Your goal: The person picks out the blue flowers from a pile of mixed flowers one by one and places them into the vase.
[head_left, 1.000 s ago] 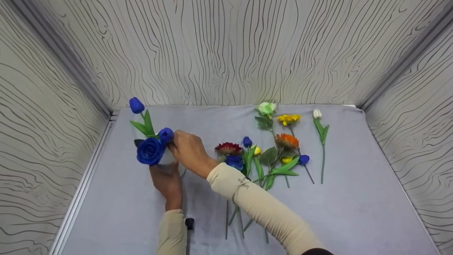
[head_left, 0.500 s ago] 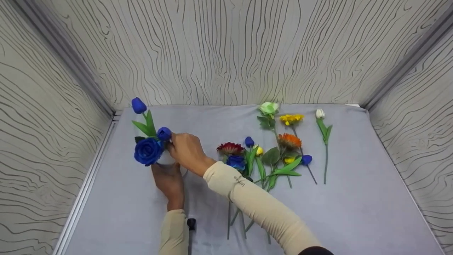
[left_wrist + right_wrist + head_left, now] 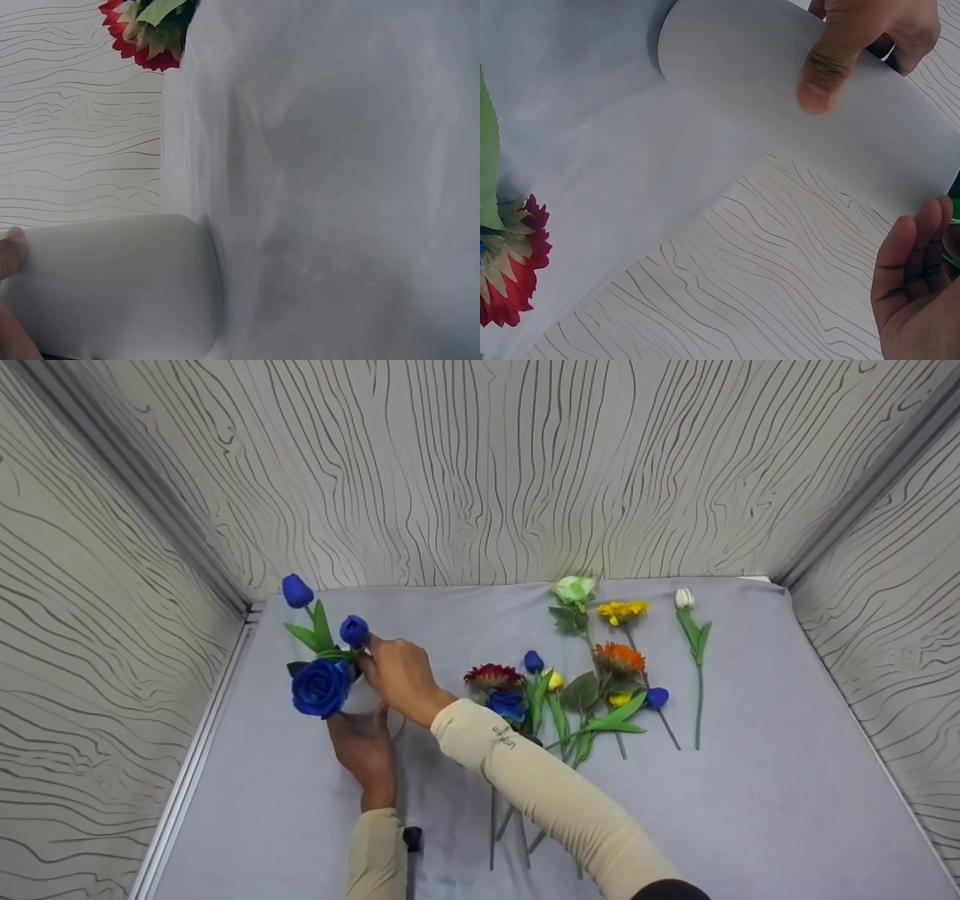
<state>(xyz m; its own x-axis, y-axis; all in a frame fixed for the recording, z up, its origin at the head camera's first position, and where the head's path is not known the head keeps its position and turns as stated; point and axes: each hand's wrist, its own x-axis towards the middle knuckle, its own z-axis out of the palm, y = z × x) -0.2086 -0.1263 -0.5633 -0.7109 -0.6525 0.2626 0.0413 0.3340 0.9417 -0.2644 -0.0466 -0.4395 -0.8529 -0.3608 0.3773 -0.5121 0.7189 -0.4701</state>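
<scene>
In the head view, my left hand (image 3: pixel 365 754) grips a smooth white vase (image 3: pixel 120 289) standing on the cloth at the left. The right wrist view shows the left thumb lying along the side of the vase. A blue rose (image 3: pixel 321 688) and a tall blue tulip (image 3: pixel 298 591) with green leaves stick out of its mouth. My right hand (image 3: pixel 405 671), fingers curled, pinches another blue tulip (image 3: pixel 354 630) just below its head, at the vase mouth. Its stem is mostly hidden by the hand and the vase.
Several loose flowers lie on the grey cloth to the right: a red flower (image 3: pixel 493 676), a second blue rose (image 3: pixel 507 705), an orange flower (image 3: pixel 619 658), a pale green rose (image 3: pixel 574 589) and a white tulip (image 3: pixel 684 598). Patterned panels (image 3: pixel 480 472) enclose the table.
My right hand has shifted the blue tulip's head slightly up and away from the blue rose. The left hand keeps its grip on the vase. The head view has drifted a little.
</scene>
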